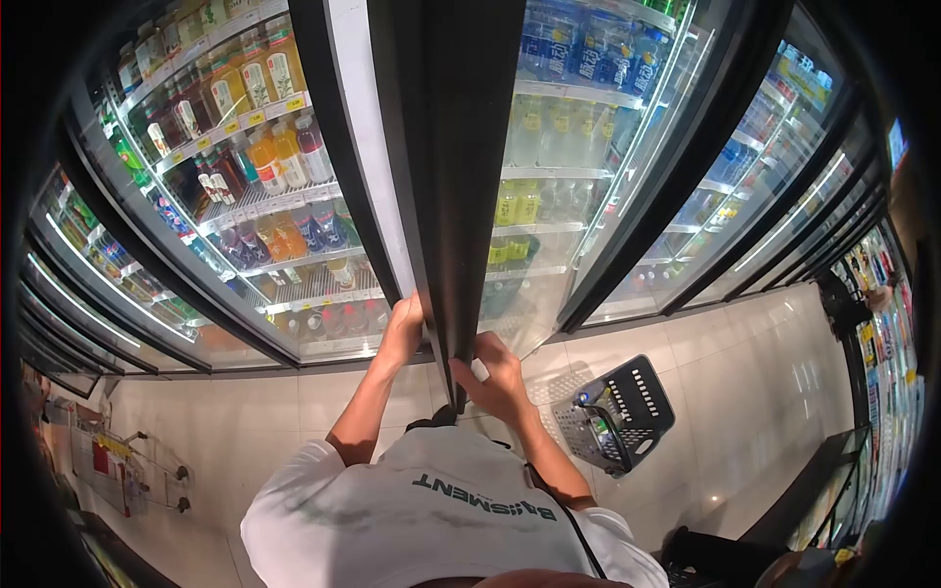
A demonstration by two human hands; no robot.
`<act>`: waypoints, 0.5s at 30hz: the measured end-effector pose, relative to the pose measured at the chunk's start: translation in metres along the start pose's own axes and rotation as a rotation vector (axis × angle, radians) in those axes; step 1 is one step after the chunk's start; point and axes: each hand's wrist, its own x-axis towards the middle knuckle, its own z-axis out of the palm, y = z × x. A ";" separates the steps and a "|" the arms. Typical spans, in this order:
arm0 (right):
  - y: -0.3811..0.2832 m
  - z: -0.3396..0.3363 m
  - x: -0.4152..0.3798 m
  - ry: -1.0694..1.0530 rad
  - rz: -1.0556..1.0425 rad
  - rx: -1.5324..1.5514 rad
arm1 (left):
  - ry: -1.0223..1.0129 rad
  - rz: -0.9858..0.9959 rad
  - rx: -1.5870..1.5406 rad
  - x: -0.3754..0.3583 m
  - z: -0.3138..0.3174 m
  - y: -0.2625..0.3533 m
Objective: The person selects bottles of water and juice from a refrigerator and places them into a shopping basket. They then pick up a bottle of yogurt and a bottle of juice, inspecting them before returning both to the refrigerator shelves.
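Observation:
A glass-fronted drinks cooler stands before me, and its black-framed door (449, 176) juts out edge-on toward my body. My right hand (498, 380) is closed round the lower part of the door's edge, thumb on the near side. My left hand (400, 333) touches the pale inner side (365, 127) of the door, low down; its fingertips are hidden behind the frame. To the left, bottled drinks (279, 157) fill the cooler shelves, with yellow price tags along the shelf edges. Through the door's glass on the right, blue-labelled bottles (588, 49) and yellow-green ones (515, 206) show.
A dark grey shopping basket (637, 431) with some items in it stands on the tiled floor (716, 392) to my right. A shopping cart (123, 465) is at far left. More cooler doors run along both sides. Stocked shelves (887, 343) line the far right, near a partly visible person (848, 302).

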 end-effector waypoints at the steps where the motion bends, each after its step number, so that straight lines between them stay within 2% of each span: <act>1: -0.001 0.003 0.000 0.016 -0.006 -0.017 | 0.022 0.036 -0.032 0.009 -0.002 -0.008; 3: -0.003 0.007 0.002 0.030 -0.006 -0.055 | 0.065 0.106 -0.095 0.032 -0.008 -0.019; 5: -0.005 0.011 0.006 0.034 -0.002 -0.092 | 0.191 0.380 0.392 0.058 -0.014 0.026; 7: -0.003 0.015 0.009 0.028 0.007 -0.113 | 0.324 0.762 0.519 0.098 -0.021 0.069; 8: -0.003 0.016 0.011 0.029 0.013 -0.123 | 0.250 0.669 0.265 0.140 -0.037 0.059; 10: -0.003 0.019 0.012 0.015 0.041 -0.141 | 0.244 0.687 0.167 0.220 -0.044 0.079; 13: -0.004 0.020 0.015 0.008 0.078 -0.158 | 0.502 0.782 0.512 0.302 -0.021 0.160; 14: -0.005 0.020 0.015 0.006 0.091 -0.160 | 0.474 0.901 0.688 0.310 -0.018 0.187; 15: -0.005 0.020 0.016 0.016 0.095 -0.147 | 0.446 0.814 0.705 0.323 -0.012 0.206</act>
